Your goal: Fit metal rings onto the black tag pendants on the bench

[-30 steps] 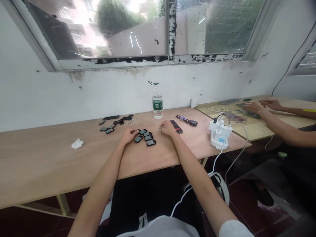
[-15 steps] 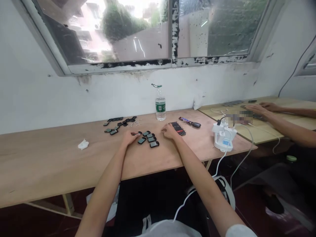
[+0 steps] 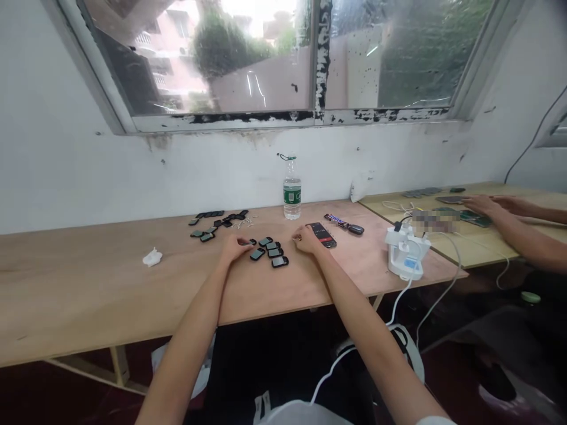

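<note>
My left hand [image 3: 234, 248] rests on the table, thumb and fingers closed on the edge of a small black device with a grey face [image 3: 252, 242]. Right beside it lies a group of similar black-and-grey devices [image 3: 274, 253], several in a loose column. My right hand [image 3: 305, 240] is on the other side of this group, fingers curled together in a pinch; what is in them is too small to make out. Just past its knuckles lies a smartphone [image 3: 325, 235] with a dark screen. Farther back are more of the small devices [image 3: 207, 237] and scattered tiny pale pieces [image 3: 241, 224].
A water bottle [image 3: 292, 195] stands near the wall. Right of the phone lie a wrapped snack bar [image 3: 335, 221] and a dark key fob [image 3: 355, 229]. A white power strip [image 3: 405, 260] with cables stands at the right edge. Crumpled tissue [image 3: 152, 257] lies left. A co-worker's hands [image 3: 482, 205] are at the adjoining table.
The view has shifted slightly. My left hand stays at the same device, and my right fingers have curled in a little. The co-worker's hands have moved right, uncovering green boards.
</note>
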Available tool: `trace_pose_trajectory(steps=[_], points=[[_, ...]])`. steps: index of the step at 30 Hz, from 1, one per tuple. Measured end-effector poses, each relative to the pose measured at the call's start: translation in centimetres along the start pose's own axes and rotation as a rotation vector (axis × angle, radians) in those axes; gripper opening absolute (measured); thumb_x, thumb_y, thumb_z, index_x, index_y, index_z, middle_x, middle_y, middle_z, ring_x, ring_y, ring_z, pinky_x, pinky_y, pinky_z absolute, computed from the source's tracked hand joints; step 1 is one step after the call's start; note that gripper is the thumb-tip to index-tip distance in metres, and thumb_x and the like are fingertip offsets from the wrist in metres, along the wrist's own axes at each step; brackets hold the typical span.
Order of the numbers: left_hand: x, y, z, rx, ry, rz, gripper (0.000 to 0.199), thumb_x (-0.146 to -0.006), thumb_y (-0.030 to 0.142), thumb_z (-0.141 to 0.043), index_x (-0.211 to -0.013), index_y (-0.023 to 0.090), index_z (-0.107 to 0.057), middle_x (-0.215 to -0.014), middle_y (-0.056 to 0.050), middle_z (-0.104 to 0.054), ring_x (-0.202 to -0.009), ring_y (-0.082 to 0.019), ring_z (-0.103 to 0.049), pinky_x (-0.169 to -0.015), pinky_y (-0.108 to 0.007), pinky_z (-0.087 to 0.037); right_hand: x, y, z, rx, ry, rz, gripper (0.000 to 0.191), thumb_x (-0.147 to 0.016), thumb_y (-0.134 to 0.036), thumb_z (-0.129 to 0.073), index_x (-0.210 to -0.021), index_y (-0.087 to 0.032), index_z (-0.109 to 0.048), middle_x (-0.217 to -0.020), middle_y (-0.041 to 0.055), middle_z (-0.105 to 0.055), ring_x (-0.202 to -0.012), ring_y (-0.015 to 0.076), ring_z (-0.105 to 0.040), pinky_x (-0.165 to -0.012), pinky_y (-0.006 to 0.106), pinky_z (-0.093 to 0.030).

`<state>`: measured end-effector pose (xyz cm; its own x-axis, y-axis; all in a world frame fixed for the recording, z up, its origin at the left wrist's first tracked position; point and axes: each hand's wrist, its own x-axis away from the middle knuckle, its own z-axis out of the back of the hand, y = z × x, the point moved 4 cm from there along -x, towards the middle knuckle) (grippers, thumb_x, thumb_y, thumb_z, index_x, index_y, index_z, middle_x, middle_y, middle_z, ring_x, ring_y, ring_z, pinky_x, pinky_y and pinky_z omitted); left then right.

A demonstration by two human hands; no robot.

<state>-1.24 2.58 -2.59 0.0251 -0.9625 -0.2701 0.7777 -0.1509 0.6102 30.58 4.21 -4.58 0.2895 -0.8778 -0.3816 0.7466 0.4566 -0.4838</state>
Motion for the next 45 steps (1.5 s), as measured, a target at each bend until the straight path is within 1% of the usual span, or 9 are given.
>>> trace_pose_trajectory(steps=[5, 11, 19, 23, 26, 30, 36, 40, 45], points=[[0.3, 0.5, 0.1, -0.081, 0.020, -0.064, 0.023, -0.073, 0.043, -0.089, -0.075, 0.021, -0.083, -0.076, -0.010, -0.080, -0.077, -0.028, -0.073, -0.068, -0.035, -0.052, 0.2, -0.7, 0.0, -0.040, -0.051, 0.052, 0.030, -0.085, -0.002, -0.066, -0.099, -0.018, -0.087, -0.119, 0.0118, -0.082, -0.121, 0.0295, -0.066, -0.115, 0.038, -0.046], [1.0, 1.0, -0.3, -0.021, -0.053, -0.063, 0.021, -0.075, 0.038, -0.087, -0.084, 0.019, -0.083, -0.088, -0.010, -0.082, -0.084, -0.028, -0.075, -0.072, -0.035, -0.054, 0.2, -0.2, -0.1, -0.005, -0.055, 0.028, 0.038, -0.086, -0.006, -0.068, -0.116, -0.021, -0.086, -0.119, 0.0105, -0.083, -0.119, 0.0308, -0.068, -0.108, 0.039, -0.049], [1.3, 1.3, -0.2, -0.047, -0.005, -0.095, 0.022, -0.074, 0.041, -0.092, -0.078, 0.020, -0.083, -0.079, -0.008, -0.079, -0.079, -0.027, -0.072, -0.071, -0.034, -0.051, 0.1, -0.3, -0.1, 0.128, -0.085, 0.025, 0.032, -0.082, -0.005, -0.071, -0.105, -0.020, -0.089, -0.112, 0.0145, -0.084, -0.115, 0.0358, -0.069, -0.102, 0.040, -0.051], [1.4, 1.6, 0.4, -0.010, 0.089, -0.115, 0.026, -0.078, 0.044, -0.090, -0.083, 0.019, -0.083, -0.074, -0.006, -0.076, -0.074, -0.025, -0.069, -0.071, -0.034, -0.051, 0.3, -0.7, -0.1, 0.121, -0.096, 0.038, 0.029, -0.079, -0.004, -0.071, -0.097, -0.019, -0.089, -0.105, 0.0142, -0.084, -0.109, 0.0336, -0.071, -0.097, 0.037, -0.052], [1.7, 2.4, 0.6, 0.017, 0.128, -0.214, 0.027, -0.082, 0.045, -0.088, -0.089, 0.019, -0.083, -0.079, -0.007, -0.077, -0.072, -0.023, -0.067, -0.074, -0.034, -0.052, 0.5, -1.2, 0.0, 0.023, -0.087, 0.041, 0.027, -0.078, -0.004, -0.069, -0.094, -0.018, -0.086, -0.103, 0.0129, -0.084, -0.099, 0.0291, -0.073, -0.092, 0.034, -0.054], [2.0, 4.3, -0.3, 0.008, 0.064, -0.350, 0.023, -0.084, 0.042, -0.087, -0.090, 0.021, -0.082, -0.103, -0.009, -0.082, -0.079, -0.021, -0.069, -0.081, -0.034, -0.057, 0.4, -2.0, 0.9, -0.201, 0.093, 0.019, 0.023, -0.086, -0.012, -0.064, -0.101, -0.017, -0.082, -0.104, 0.0110, -0.083, -0.094, 0.0248, -0.072, -0.089, 0.034, -0.055], [2.4, 6.2, -2.4, 0.000, -0.006, -0.561, 0.017, -0.089, 0.038, -0.084, -0.094, 0.022, -0.083, -0.114, -0.009, -0.082, -0.086, -0.020, -0.074, -0.082, -0.031, -0.063, 0.4, -4.3, 1.0, -0.504, 0.206, 0.155, 0.017, -0.093, -0.027, -0.066, -0.099, -0.018, -0.079, -0.099, 0.0083, -0.082, -0.090, 0.0219, -0.072, -0.083, 0.033, -0.055], [2.8, 6.3, -2.8, -0.010, 0.080, -0.737, 0.014, -0.092, 0.036, -0.082, -0.096, 0.023, -0.083, -0.109, -0.007, -0.082, -0.088, -0.020, -0.077, -0.082, -0.030, -0.065, 0.9, -5.5, 0.4, -0.541, 0.184, 0.210, 0.018, -0.095, -0.034, -0.069, -0.095, -0.020, -0.080, -0.092, 0.0068, -0.080, -0.084, 0.0210, -0.069, -0.079, 0.033, -0.054], [3.3, 6.5, -2.6, -0.037, 0.153, -0.809, 0.012, -0.092, 0.034, -0.083, -0.091, 0.022, -0.082, -0.111, -0.007, -0.082, -0.090, -0.021, -0.079, -0.087, -0.031, -0.066, 1.2, -6.0, 0.1, -0.483, 0.225, 0.200, 0.019, -0.097, -0.038, -0.072, -0.096, -0.022, -0.081, -0.093, 0.0064, -0.080, -0.086, 0.0221, -0.067, -0.082, 0.035, -0.055]])
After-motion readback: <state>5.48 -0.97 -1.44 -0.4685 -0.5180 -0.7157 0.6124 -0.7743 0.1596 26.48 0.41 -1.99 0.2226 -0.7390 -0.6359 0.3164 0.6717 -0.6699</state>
